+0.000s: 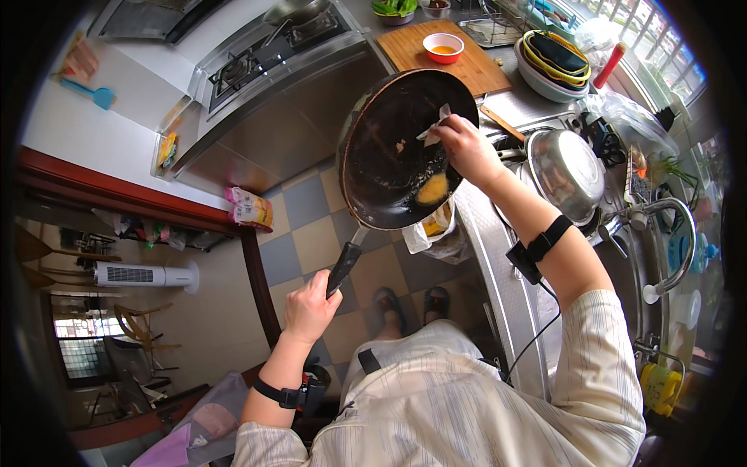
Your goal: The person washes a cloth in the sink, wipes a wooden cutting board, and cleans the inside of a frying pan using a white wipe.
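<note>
My left hand (312, 306) grips the black handle (344, 265) of a dark frying pan (385, 122), which is held in the air over the floor and turned with its inside towards me. Over the pan's right side, my right hand (470, 146) pinches a crumpled white paper tissue (435, 131). The tissue looks to be against the inner wall. A yellowish-brown patch of liquid (433, 190) lies low in the pan below that hand, with shiny wet spots around it. A small pale scrap (401, 146) sticks near the pan's middle.
A red-and-white bowl (443, 48) with orange liquid stands on a wooden cutting board (397, 44). The gas stove (236, 73) is at upper left. Stacked baskets (554, 58), an upturned metal basin (566, 169) and a faucet (688, 233) line the right. A bagged bin (435, 227) sits below the pan.
</note>
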Demonstrator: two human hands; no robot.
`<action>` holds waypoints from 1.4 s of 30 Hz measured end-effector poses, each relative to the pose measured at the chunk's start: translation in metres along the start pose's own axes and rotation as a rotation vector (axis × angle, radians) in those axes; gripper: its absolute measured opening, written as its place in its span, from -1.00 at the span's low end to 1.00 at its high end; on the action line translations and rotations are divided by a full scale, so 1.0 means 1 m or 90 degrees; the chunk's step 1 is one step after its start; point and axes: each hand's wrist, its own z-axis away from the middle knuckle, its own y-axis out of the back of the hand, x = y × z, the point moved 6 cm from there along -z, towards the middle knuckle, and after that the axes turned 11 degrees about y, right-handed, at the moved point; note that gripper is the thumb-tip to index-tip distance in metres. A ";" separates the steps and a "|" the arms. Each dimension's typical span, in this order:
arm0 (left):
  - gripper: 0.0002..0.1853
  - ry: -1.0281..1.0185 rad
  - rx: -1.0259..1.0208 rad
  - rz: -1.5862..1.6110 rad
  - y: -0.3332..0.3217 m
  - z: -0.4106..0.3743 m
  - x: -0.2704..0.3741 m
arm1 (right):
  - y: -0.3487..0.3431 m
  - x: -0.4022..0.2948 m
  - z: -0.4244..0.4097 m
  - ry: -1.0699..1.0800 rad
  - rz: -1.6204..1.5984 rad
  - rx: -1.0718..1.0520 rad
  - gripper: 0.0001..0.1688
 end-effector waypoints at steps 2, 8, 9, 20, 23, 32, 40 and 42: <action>-0.65 -0.012 0.002 -0.015 0.000 0.000 0.002 | -0.011 0.018 0.007 -0.083 0.064 -0.034 -0.71; -0.67 -0.036 0.054 -0.018 0.006 0.002 0.006 | -0.040 0.011 0.036 -0.138 0.076 -0.056 -0.92; -0.67 -0.039 0.062 -0.022 0.006 0.003 0.005 | -0.040 0.005 0.037 -0.131 0.056 -0.051 -0.92; -0.62 -0.075 0.099 -0.110 0.016 0.006 0.007 | -0.067 -0.019 0.036 -0.121 -0.089 -0.150 -0.77; -0.61 -0.070 0.090 -0.122 0.015 0.007 0.007 | -0.069 -0.024 0.039 -0.076 -0.093 -0.189 -0.70; -0.59 -0.073 0.078 -0.125 0.010 0.007 0.006 | -0.064 -0.030 0.050 -0.018 -0.167 -0.293 -0.63; -0.57 -0.083 0.099 -0.149 0.014 0.003 0.012 | -0.051 -0.040 0.039 -0.012 -0.098 -0.156 -0.59; -0.57 -0.087 0.107 -0.161 0.015 0.002 0.012 | -0.053 -0.038 0.041 -0.006 -0.125 -0.169 -0.59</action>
